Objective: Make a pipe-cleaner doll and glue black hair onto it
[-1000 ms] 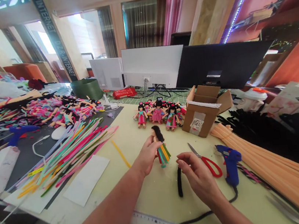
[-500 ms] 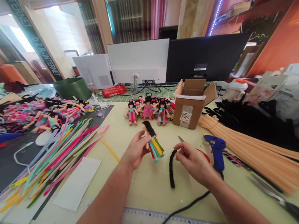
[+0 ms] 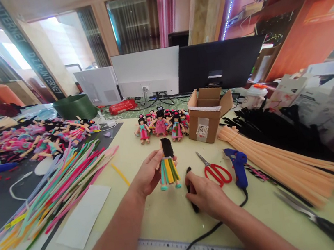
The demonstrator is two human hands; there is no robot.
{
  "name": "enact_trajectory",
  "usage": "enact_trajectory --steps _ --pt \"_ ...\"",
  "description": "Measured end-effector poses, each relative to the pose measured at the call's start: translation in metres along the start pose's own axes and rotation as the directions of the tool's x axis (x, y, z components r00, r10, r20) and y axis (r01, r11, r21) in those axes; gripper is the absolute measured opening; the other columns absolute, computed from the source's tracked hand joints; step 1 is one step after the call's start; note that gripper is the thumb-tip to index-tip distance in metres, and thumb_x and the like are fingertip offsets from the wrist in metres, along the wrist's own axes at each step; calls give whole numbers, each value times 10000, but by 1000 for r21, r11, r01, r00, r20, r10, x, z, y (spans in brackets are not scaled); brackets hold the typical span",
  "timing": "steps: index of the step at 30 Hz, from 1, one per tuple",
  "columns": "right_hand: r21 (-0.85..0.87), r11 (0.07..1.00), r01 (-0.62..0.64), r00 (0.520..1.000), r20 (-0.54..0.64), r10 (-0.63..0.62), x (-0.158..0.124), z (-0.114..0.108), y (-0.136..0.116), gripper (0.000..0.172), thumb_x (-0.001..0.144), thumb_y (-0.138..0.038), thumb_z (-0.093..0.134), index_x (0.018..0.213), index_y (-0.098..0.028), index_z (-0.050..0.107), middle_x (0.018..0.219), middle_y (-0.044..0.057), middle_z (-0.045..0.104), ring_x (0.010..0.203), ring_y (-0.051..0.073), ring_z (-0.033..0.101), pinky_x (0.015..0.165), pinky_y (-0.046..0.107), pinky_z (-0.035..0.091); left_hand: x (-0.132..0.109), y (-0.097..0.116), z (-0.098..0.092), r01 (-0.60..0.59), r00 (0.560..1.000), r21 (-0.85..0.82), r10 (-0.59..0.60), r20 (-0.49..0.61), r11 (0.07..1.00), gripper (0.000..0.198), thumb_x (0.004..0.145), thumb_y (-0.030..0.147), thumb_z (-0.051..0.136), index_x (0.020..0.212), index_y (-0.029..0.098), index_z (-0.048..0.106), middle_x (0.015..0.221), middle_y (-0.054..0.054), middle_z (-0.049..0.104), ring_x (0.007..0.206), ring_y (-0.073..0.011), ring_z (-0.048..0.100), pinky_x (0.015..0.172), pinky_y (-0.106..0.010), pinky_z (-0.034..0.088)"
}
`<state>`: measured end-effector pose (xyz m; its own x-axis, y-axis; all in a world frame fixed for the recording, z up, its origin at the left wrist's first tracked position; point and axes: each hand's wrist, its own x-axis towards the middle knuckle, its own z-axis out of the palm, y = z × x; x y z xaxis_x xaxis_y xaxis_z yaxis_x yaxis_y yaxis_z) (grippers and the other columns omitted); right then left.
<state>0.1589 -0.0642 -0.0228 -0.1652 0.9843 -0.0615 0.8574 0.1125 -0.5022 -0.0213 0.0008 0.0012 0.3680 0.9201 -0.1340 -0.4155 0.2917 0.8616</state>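
My left hand (image 3: 149, 172) is closed on a small pipe-cleaner doll (image 3: 169, 169), held upright above the table. Long black hair covers the back of its head, its skirt has green, yellow and teal strips, and its feet are teal. To the right, my right hand (image 3: 206, 192) has its fingers closed around the middle of a short black pipe cleaner (image 3: 195, 208); both ends stick out, the middle is hidden. Beside that hand lie red-handled scissors (image 3: 215, 172) and a blue glue gun (image 3: 238, 166) with a black cord.
Several finished dolls (image 3: 160, 124) stand behind, beside an open cardboard box (image 3: 201, 124). Coloured pipe cleaners (image 3: 69, 180) and white paper (image 3: 85, 217) lie left. Peach pipe cleaners (image 3: 284, 162), black ones (image 3: 257, 129) and large shears (image 3: 310, 216) lie right. A ruler strip (image 3: 162, 245) runs along the front.
The doll has turned and now hangs straighter in my left hand. My right hand has moved down from the black pipe cleaner's top end to its middle, uncovering the scissors. The view has shifted slightly.
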Motion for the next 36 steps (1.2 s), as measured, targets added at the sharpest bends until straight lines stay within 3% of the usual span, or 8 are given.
enact_trajectory --steps 7,10,12,17,23,31,34,36 --pt "71 997 -40 993 -107 47 5 -7 15 313 681 -44 484 907 -236 585 690 -7 631 630 167 548 535 260 272 8 -9 -3 157 987 -97 -160 -15 983 233 844 360 593 876 133 632 730 -50 677 629 -158 638 619 -269 519" --pt "225 973 -57 968 -228 109 12 -16 28 341 735 -126 466 1035 -230 591 718 -10 620 633 161 553 560 264 348 9 -15 -2 168 985 -82 -163 57 982 213 752 248 690 926 135 640 788 -43 680 659 -142 627 644 -255 503" --pt "350 936 -44 947 -285 151 16 -21 33 333 750 -187 458 1055 -203 590 709 -7 591 621 162 541 564 272 380 8 -20 0 178 980 -54 -172 102 983 356 667 140 730 1009 148 631 875 -50 687 700 -142 631 670 -256 492" --pt "701 709 -75 951 -163 262 21 -21 32 227 757 -229 435 950 -200 551 592 -47 516 535 144 520 497 252 365 5 -34 9 240 967 23 -241 85 971 520 584 52 706 1081 160 597 906 -45 675 733 -143 624 695 -260 461" --pt "842 533 -81 972 -51 229 20 -12 26 131 761 -216 464 880 -193 515 626 -42 545 549 118 513 526 240 391 1 -33 11 165 977 273 -196 89 948 559 649 119 712 1176 181 538 939 -45 651 848 -155 614 759 -255 431" --pt "890 446 -93 967 -27 255 17 -22 22 212 766 -260 489 942 -173 571 617 -64 452 502 77 404 465 193 295 0 -39 7 125 974 590 -211 78 798 785 696 326 736 1364 177 353 869 -27 598 651 -122 567 570 -229 397" --pt "893 437 -106 967 -10 255 15 -27 21 244 794 -330 503 936 -160 603 631 -61 437 479 63 356 444 189 244 1 -39 1 35 987 773 -143 72 634 862 688 388 738 1408 186 309 944 -46 614 697 -148 583 620 -267 440" --pt "884 450 -125 974 25 223 13 -29 20 285 816 -390 504 917 -151 623 620 -58 432 474 62 346 443 191 238 1 -34 -3 -71 997 880 46 56 470 771 695 399 731 1360 188 402 986 -57 610 776 -175 585 707 -306 463"
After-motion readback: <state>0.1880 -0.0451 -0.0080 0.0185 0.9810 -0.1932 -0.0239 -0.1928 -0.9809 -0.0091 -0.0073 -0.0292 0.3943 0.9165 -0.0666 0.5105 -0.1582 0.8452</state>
